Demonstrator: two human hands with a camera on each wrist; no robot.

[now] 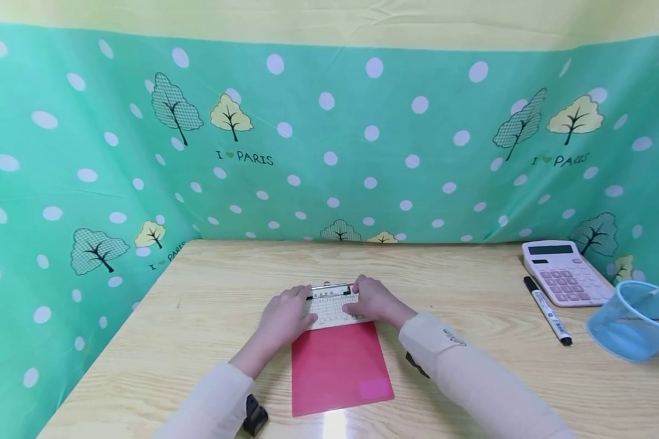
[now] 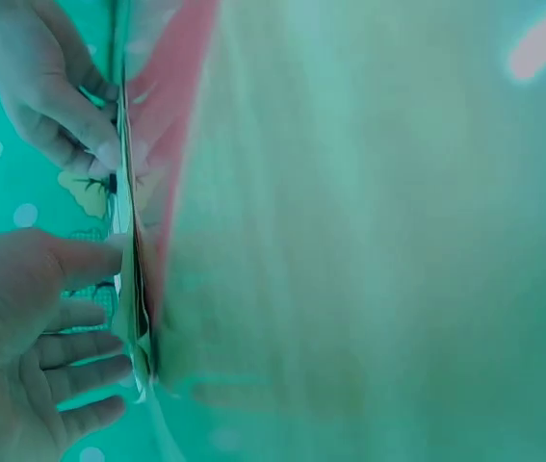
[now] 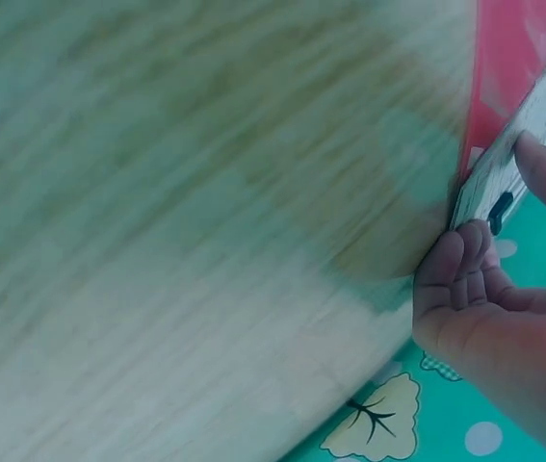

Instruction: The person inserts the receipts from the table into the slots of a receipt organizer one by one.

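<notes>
A red clipboard (image 1: 340, 366) lies flat on the table, with a metal clip (image 1: 329, 285) along its far edge. Under the clip sits a printed paper form (image 1: 329, 312) with ruled lines. My left hand (image 1: 287, 314) is at the form's left side, thumb on the paper; in the left wrist view this hand (image 2: 22, 337) has its fingers fairly straight and spread. At the far right corner my right hand (image 1: 376, 299) grips the clipboard. The right wrist view shows that hand (image 3: 504, 318) with fingers curled at the corner and thumb on the form (image 3: 504, 173).
To the right, a black-capped marker (image 1: 548, 312) lies beside a pink calculator (image 1: 565, 277). A blue mesh pen holder (image 1: 617, 329) stands near the right edge. A green polka-dot curtain (image 1: 329, 134) hangs behind the wooden table (image 1: 219, 274).
</notes>
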